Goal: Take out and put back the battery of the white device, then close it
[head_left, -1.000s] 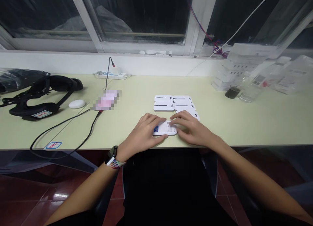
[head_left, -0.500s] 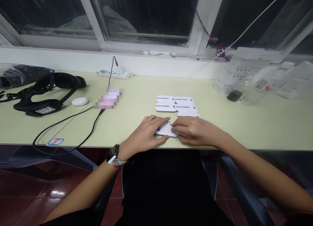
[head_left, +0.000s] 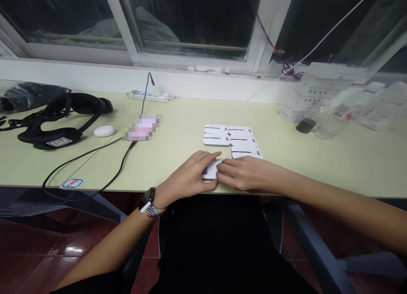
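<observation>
While five white cards (head_left: 237, 138) lie in two columns beyond our left hand (head_left: 188, 174) and our right hand (head_left: 246, 172), one white piece (head_left: 212, 172) is on the bench (head_left: 178, 128) between these hands, apart from the group. The left holds its left end between thumb and fingers; the right is closed over its right end. Five seem laid out; what remains, we cannot tell. Each of these bears a black line and a "W". The blue print (head_left: 205, 171) beside our left fingers is too small for reading.
</observation>
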Motion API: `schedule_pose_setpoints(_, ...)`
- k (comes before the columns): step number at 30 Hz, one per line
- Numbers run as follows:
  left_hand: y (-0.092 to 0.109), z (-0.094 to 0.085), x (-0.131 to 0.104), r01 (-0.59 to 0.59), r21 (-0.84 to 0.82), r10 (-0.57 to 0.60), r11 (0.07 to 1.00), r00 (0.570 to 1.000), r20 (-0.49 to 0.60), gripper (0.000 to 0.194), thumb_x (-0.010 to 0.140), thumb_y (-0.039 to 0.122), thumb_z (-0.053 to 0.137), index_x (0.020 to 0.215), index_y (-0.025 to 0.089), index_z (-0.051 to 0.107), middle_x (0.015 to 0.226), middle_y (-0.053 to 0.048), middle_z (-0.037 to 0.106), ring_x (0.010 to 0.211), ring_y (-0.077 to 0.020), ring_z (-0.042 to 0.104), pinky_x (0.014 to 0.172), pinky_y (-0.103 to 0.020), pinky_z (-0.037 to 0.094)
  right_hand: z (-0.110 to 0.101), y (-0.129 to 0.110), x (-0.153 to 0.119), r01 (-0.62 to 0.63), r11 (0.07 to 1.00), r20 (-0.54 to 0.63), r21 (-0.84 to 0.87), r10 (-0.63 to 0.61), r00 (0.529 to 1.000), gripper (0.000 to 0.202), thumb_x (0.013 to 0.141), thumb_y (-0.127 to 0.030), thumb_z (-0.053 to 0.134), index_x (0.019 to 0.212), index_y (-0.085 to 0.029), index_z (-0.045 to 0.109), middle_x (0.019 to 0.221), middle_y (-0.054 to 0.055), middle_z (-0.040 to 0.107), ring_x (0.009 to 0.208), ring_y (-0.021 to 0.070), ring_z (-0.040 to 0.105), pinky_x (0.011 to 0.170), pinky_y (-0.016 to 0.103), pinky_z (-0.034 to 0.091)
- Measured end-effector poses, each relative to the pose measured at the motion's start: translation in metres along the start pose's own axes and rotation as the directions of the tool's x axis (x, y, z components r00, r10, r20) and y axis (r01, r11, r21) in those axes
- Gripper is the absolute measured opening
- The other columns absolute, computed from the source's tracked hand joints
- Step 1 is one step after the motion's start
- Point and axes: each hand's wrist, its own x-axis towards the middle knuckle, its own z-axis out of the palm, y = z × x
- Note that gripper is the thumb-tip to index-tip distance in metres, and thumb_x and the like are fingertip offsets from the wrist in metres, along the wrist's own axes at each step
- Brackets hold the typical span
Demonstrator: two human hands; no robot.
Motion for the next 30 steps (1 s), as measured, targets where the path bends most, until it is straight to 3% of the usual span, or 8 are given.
schedule_pose_setpoints(8, 0.002, -0.001, 0.001, 0.043, -0.040, -0.042, 0.998, 0.999, 0.025, 0.069, 0.085, 0.022, 0.072, 0.152, 0.020, 0.053, 0.140, -0.013, 0.065, 0.134, -0.0331, 0.061, 0.115, -0.049, 0.053, 0.009, -0.002, 0.001, 0.005, 0.999, -0.077, -0.039, -0.008, 0.997, 0.021, 0.108, -0.003, 0.041, 0.115, -0.013, 0.058, 0.103, 0.012, 0.073, 0.088, 0.0228, 0.068, 0.054, 0.032, 0.045)
schedule_pose_setpoints(14, 0.003, 0.000, 0.001, 0.042, -0.030, -0.042, 0.999, 0.999, 0.005, 0.070, 0.084, 0.021, 0.073, 0.150, 0.024, 0.053, 0.142, -0.012, 0.066, 0.134, -0.0343, 0.061, 0.115, -0.052, 0.053, 0.007, 0.001, 0.003, -0.021, 0.999, -0.051, 0.050, 0.023, 0.998, 0.028, 0.107, -0.003, 0.038, 0.116, -0.015, 0.061, 0.103, 0.011, 0.074, 0.087, 0.0233, 0.066, 0.056, 0.034, 0.045)
schedule_pose_setpoints(17, 0.002, 0.001, 0.001, 0.037, -0.024, -0.038, 0.999, 0.999, -0.023, 0.070, 0.087, 0.027, 0.077, 0.152, 0.025, 0.052, 0.143, -0.013, 0.065, 0.134, -0.0348, 0.061, 0.115, -0.053, 0.052, 0.007, -0.001, 0.000, -0.119, 0.967, -0.037, 0.226, 0.131, 0.991, 0.024, 0.103, -0.011, 0.049, 0.125, -0.014, 0.060, 0.112, 0.015, 0.073, 0.097, 0.0273, 0.066, 0.068, 0.038, 0.054)
schedule_pose_setpoints(21, 0.002, 0.001, 0.000, 0.031, -0.007, -0.032, 0.999, 0.999, -0.036, 0.072, 0.091, 0.034, 0.079, 0.156, 0.026, 0.049, 0.144, -0.013, 0.065, 0.133, -0.0348, 0.061, 0.114, -0.053, 0.052, 0.010, -0.001, -0.005, -0.333, 0.845, -0.034, 0.419, 0.381, 0.924, 0.040, 0.098, -0.030, 0.066, 0.132, -0.011, 0.062, 0.119, 0.019, 0.072, 0.107, 0.0336, 0.066, 0.095, 0.051, 0.057)
schedule_pose_setpoints(27, 0.003, 0.000, 0.001, 0.020, 0.019, -0.019, 1.000, 0.999, -0.040, 0.065, 0.091, 0.037, 0.080, 0.150, 0.025, 0.053, 0.142, -0.012, 0.067, 0.130, -0.0345, 0.063, 0.114, -0.052, 0.051, 0.013, 0.005, -0.008, -0.359, 0.711, -0.043, 0.604, 0.479, 0.877, 0.038, 0.096, -0.037, 0.075, 0.128, -0.017, 0.068, 0.109, 0.013, 0.074, 0.102, 0.0302, 0.068, 0.096, 0.048, 0.056)
schedule_pose_setpoints(30, 0.003, 0.001, 0.002, 0.034, 0.024, -0.033, 0.999, 0.999, -0.029, 0.067, 0.089, 0.035, 0.080, 0.149, 0.025, 0.053, 0.143, -0.012, 0.067, 0.131, -0.0346, 0.063, 0.115, -0.052, 0.050, 0.011, 0.009, -0.008, -0.335, 0.725, -0.123, 0.602, 0.499, 0.858, 0.036, 0.092, -0.034, 0.076, 0.124, -0.020, 0.069, 0.114, 0.013, 0.075, 0.102, 0.0297, 0.069, 0.096, 0.047, 0.055)
